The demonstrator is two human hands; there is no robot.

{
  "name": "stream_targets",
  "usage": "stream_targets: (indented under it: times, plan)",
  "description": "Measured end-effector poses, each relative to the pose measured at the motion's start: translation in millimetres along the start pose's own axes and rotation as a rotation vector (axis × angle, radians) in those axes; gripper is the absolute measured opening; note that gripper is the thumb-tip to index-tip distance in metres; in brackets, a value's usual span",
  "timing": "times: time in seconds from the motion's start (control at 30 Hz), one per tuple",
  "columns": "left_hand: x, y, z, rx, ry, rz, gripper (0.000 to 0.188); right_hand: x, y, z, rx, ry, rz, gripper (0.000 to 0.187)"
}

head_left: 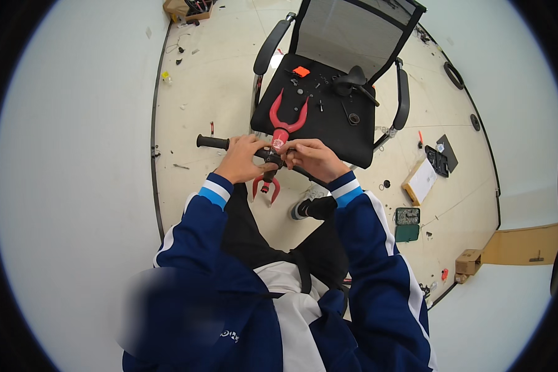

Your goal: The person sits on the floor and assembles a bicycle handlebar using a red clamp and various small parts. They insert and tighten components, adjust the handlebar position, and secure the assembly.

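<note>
My left hand [242,159] grips a black handlebar [212,142] whose rubber grip sticks out to the left. My right hand [314,159] holds the same assembly from the right, fingers at the black stem clamp [271,159] in the middle. A red fork [286,119] rises from the clamp toward the chair, and a smaller red forked end [266,188] hangs below my hands. Both hands are closed around the assembly, above my lap.
A black office chair [328,124] stands right in front, its seat carrying a black saddle [352,79], an orange piece [301,71] and small parts. On the floor to the right lie a white box [423,181], a green parts case [407,223] and cardboard boxes [468,261].
</note>
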State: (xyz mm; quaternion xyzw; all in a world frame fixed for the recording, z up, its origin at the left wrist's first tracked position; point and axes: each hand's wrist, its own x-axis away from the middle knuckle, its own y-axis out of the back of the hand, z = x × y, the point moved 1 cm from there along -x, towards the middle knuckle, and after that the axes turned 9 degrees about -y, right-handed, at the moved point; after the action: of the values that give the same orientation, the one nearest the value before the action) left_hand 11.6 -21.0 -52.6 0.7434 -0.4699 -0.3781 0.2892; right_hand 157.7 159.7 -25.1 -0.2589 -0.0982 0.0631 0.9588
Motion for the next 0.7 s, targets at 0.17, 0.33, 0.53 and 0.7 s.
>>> stream_targets:
  times: [0.17,0.33,0.53,0.7]
  plan:
    - [-0.1,-5.2,-23.2,0.052,-0.192,-0.203,0.045,-3.9,4.5,0.5,-0.161,-0.034,0.09,0.036]
    - [2.0,-29.4,-24.7,0.139,-0.193,-0.29,0.023,-5.8,13.9,9.4,-0.116,-0.133,0.174,0.039]
    - [0.6,-25.2,-27.7,0.146,-0.218,-0.277,0.02,-11.8,23.1,6.5,-0.131,-0.144,0.293,0.04]
    - [1.0,-24.2,-26.8,0.087,-0.226,-0.268,0.019,-19.6,29.1,-2.8,-0.114,-0.082,0.351,0.046]
